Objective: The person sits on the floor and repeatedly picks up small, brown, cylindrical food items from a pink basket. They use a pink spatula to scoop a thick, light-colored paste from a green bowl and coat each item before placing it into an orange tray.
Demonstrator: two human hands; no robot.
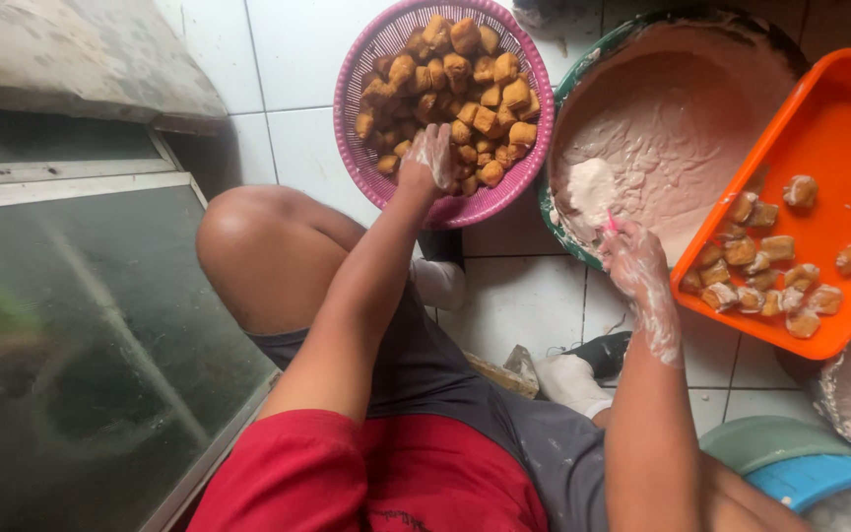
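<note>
Glass panel: a dark pane in a metal frame fills the left side, beside the person's bent knee.
Floor: white tiles carry everything; the person sits low on it.
Left hand: coated in pale batter, it reaches straight forward into the near rim of the pink basket, fingers curled down onto the pieces; whether it has closed on one cannot be told.
Pink basket: round, woven plastic, heaped with golden-brown fried tofu cubes; it lies directly ahead of the left hand and left of the batter bowl.
Batter bowl: a wide green-rimmed basin smeared with pale pinkish batter, a thicker lump sitting at its near left edge.
Right hand: also white with batter, it rests at the bowl's near rim, fingers closed around a small pink tool whose tip pokes into the lump.
Orange tray: rectangular, set aslant with its long axis running from the near left to the far right, overlapping the bowl's right rim; battered pieces cluster at its near end, just right of the right hand.
Key relation: the right hand is nearer the tray and bowl, the left nearer the basket.
</note>
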